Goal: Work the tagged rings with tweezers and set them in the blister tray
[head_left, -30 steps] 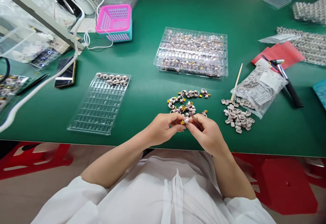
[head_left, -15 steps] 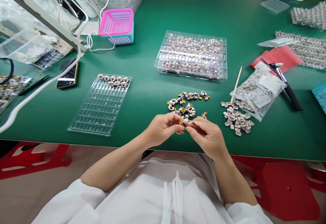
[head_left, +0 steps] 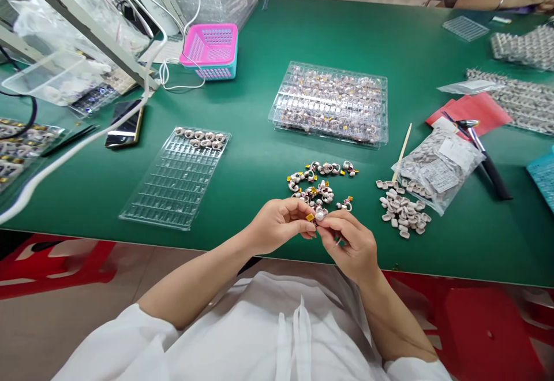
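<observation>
Between my two hands, close to the table's front edge, is a small whitish electronic part (head_left: 319, 216) with a yellow tab. My left hand (head_left: 281, 226) pinches it from the left, by the tab side. My right hand (head_left: 351, 242) is closed with its fingertips at the part's right side. Something thin and pale shows under the right fingers, too little to name. Just beyond the hands lie several similar ring-shaped parts with yellow tabs (head_left: 322, 190). A pile of small pale caps (head_left: 404, 210) is to the right of my right hand.
A clear tray (head_left: 167, 190) on the left holds some pale parts in its far rows. Filled clear trays (head_left: 329, 104) stand further back. On the right are a bag of caps (head_left: 439, 159), a wooden stick (head_left: 404, 144) and a black-handled tool (head_left: 493, 167). A pink basket (head_left: 194, 46) stands back left.
The view has shifted slightly. Both hands still hold the part at nearly the same place, while the right fingers have turned a little and the dark item seen under them no longer shows.
</observation>
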Motion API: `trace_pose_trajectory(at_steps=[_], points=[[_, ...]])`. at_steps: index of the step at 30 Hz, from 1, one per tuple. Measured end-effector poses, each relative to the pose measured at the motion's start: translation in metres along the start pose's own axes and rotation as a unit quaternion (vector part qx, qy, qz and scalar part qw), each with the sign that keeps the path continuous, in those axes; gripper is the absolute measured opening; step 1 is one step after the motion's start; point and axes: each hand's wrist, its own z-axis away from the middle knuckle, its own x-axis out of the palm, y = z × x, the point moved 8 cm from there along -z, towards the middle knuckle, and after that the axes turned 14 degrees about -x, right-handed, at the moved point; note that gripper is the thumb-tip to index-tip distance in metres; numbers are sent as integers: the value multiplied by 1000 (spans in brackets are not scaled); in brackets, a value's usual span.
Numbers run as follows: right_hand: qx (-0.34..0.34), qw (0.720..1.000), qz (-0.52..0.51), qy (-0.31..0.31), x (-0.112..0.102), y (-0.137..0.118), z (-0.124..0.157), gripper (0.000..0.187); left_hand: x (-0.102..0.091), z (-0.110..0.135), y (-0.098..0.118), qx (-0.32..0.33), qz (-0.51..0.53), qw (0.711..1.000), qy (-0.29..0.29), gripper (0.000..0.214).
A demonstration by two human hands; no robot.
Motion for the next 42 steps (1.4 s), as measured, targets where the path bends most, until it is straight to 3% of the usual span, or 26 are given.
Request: trace_pose_trajectory(at_steps=[7,11,16,25,30,36,39,42], points=[[-128,982,115,-80,7,-18,5,34,-2,2,-4,-26,21,999,-6,29],[-169,969,142,-108,11,-19,8,38,-4,0,-10,-32,34,999,2,31],[-176,968,133,-120,12,-16,8,41,-4,-2,-13,-41,53,998,6,35],[-192,967,133,-102,-2,-15,10,49,6,2,5,-13,70,997,-15,35],[-173,968,108,-144,6,-10,15,52,3,2,-2,-19,83,996,-14,35],[-182,967,110,-137,12,-10,17,51,-1,3,-5,-17,96,995,-3,35],[-182,968,115,-129,8,-9,16,50,1,5,1,-13,94,995,-26,34],[-191,966,134,-111,-2,-12,10,48,6,7,7,-21,96,991,-86,35]])
